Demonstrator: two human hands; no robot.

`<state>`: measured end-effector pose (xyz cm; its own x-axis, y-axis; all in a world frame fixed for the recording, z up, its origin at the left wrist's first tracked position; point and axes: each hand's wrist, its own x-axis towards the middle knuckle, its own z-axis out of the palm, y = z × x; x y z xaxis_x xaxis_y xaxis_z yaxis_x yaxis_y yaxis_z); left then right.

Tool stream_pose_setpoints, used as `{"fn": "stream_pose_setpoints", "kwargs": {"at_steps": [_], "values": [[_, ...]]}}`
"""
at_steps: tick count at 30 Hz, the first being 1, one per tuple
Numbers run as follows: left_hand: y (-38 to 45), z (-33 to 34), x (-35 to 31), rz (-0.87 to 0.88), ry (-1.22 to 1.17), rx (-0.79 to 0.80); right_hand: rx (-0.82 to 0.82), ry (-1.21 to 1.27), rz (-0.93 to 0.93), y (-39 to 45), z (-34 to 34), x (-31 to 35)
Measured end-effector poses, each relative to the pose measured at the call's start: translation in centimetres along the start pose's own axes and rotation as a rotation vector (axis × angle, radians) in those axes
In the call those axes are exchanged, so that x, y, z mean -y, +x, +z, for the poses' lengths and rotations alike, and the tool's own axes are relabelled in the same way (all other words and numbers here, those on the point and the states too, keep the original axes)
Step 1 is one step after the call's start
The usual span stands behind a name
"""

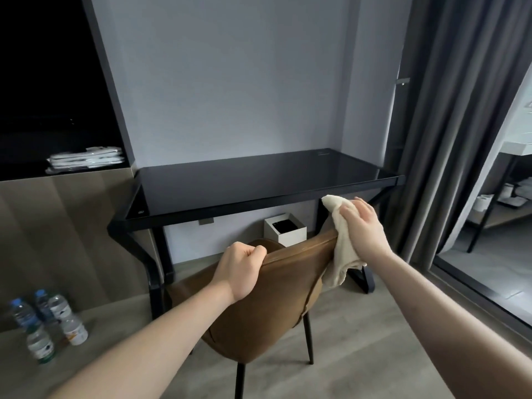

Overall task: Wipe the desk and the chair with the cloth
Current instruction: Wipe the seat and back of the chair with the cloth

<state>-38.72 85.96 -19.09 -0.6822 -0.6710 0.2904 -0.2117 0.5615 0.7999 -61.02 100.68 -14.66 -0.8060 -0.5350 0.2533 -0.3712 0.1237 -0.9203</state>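
left hand (239, 269): your fingers clamped on the chair (259, 306) top edge | right hand (362, 226): your fingers nearly flat, pressing cloth (344, 254) on its corner | bench (259, 180): beyond your fingers

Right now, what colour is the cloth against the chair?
Cream-white terry cloth, clearest in the head view.

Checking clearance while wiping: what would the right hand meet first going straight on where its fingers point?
Past the cloth it presses on the chair, the right hand probably meets the desk edge; depth is unclear.
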Motion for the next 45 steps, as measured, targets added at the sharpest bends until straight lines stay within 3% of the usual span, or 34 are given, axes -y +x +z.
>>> {"fn": "stream_pose_setpoints", "kwargs": {"at_steps": [7, 14, 18, 26, 29, 38, 43, 45], "values": [[-0.4, -0.3, -0.7, -0.054, -0.003, -0.004, -0.239, 0.165, -0.212, -11.0, 7.7, -0.5], [-0.5, -0.4, -0.4, -0.041, -0.035, -0.009, -0.269, 0.262, -0.17, -13.4, 11.0, -1.2], [-0.1, 0.1, -0.1, -0.017, -0.043, -0.015, -0.299, 0.433, -0.028, -10.3, 10.3, -3.2], [1.1, 1.2, -0.5, 0.005, -0.029, -0.027, -0.217, 0.755, 0.527, -1.2, 8.5, -9.4], [1.7, 1.6, -0.5, -0.012, -0.021, -0.041, -0.227, 0.696, 0.659, -0.5, 8.6, -8.6], [1.4, 1.4, -1.5, -0.059, -0.028, -0.052, -0.194, 0.719, 0.855, -11.0, 16.1, -6.3], [0.9, 1.4, -1.8, -0.069, -0.023, -0.077, -0.14, 0.731, 0.741, -12.8, 16.7, -5.9], [0.9, 1.4, -1.7, -0.064, -0.025, -0.076, -0.191, 0.791, 0.685, -11.9, 16.1, -6.4]]}}
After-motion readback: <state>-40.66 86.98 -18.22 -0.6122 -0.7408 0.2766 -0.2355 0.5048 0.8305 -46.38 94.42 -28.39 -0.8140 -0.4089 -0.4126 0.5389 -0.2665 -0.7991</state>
